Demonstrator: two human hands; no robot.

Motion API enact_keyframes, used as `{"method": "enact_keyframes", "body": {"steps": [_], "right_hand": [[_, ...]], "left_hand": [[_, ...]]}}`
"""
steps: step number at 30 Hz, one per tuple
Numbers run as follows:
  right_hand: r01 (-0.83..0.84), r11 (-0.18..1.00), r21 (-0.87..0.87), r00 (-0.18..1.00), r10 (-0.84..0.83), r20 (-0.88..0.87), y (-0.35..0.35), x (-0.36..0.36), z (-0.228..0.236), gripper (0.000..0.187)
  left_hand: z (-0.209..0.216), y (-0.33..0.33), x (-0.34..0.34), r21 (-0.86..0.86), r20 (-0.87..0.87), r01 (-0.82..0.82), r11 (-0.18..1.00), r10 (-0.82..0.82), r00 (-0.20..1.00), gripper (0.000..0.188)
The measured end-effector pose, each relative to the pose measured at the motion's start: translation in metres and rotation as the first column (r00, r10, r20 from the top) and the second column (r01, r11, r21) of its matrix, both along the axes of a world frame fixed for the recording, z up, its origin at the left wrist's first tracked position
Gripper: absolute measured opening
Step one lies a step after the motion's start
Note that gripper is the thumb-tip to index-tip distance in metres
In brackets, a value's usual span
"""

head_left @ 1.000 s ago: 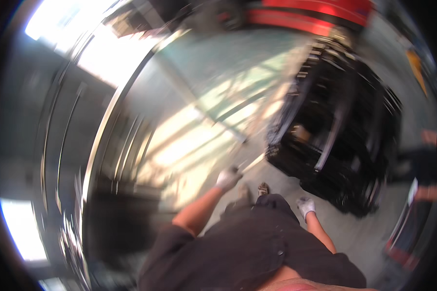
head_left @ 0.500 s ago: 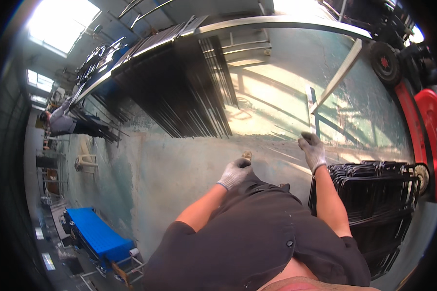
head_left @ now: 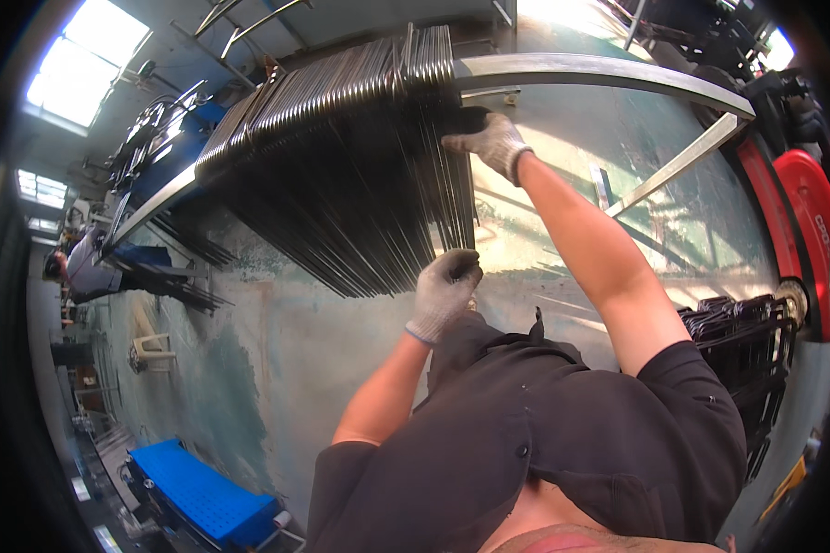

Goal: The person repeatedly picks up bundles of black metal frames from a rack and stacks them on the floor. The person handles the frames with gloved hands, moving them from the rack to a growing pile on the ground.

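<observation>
Dark frames (head_left: 350, 157) along the smooth metal rail (head_left: 599, 71) are glossy at its edge. The gloves (head_left: 442, 300) look matt cloth.

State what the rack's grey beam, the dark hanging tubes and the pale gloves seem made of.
Grey beam: probably bare metal, given its dull sheen.
Dark tubes: likely metal, painted or coated; bright highlights line their bends.
Pale gloves: apparently fabric, matt and creased.
</observation>
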State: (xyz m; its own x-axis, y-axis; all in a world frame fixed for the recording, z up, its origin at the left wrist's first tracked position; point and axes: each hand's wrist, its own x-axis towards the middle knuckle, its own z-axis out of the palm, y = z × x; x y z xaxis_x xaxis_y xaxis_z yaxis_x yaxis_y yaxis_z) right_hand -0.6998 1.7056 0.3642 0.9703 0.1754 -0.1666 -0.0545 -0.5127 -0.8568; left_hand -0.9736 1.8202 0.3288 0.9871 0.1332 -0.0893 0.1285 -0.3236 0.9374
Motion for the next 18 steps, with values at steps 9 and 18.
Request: {"method": "enact_keyframes", "body": {"steps": [9, 18], "right_hand": [[-0.159, 0.749, -0.643, 0.627, 0.58, 0.52, 0.008, 0.068, -0.089, 0.027], [-0.065, 0.872, 0.484, 0.997, 0.04, 0.061, -0.016, 0.017, 0.003, 0.028]], "left_hand": [[0.001, 0.089, 0.028, -0.163, -0.061, -0.06, 0.985, 0.051, 0.997, 0.025], [0.041, 0.109, 0.072, -0.219, -0.09, -0.056, 0.974, 0.037, 0.995, 0.022]]}}
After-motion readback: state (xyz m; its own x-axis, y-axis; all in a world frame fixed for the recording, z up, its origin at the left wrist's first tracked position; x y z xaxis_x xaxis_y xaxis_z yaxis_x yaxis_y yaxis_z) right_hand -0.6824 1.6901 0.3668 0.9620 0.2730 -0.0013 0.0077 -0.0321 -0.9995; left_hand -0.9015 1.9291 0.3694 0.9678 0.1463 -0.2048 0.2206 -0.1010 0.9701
